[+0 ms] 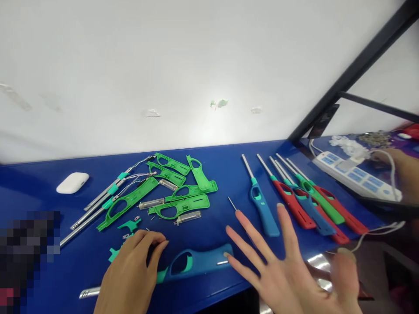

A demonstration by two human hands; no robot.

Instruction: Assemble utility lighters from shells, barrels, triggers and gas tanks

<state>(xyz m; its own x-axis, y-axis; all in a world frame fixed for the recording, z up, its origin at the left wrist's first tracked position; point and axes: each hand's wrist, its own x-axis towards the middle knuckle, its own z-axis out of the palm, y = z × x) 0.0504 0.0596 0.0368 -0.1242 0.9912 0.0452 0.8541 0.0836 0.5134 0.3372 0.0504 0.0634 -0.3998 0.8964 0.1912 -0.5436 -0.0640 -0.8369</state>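
Observation:
My left hand [131, 270] is closed in a pinch above the front of the blue table; whatever its fingertips hold, if anything, is too small to make out. Beneath and beside it lies a blue lighter [199, 261] with a metal tube. My right hand [278, 266], palm up with fingers spread, holds nothing at the lighter's right end. A thin screwdriver-like rod [232, 203] shows just beyond its fingertips. Green half shells [131, 202], clear fuel tanks [189, 217], metal tubes [102, 197] and small teal parts [130, 225] lie behind my left hand.
Several assembled lighters [294, 207] in blue, red and green lie at the right. Farther right are a white power strip [356, 174], cables and another person's arm [402, 170]. A white case [72, 182] sits at the left. A wall [183, 74] rises behind the table.

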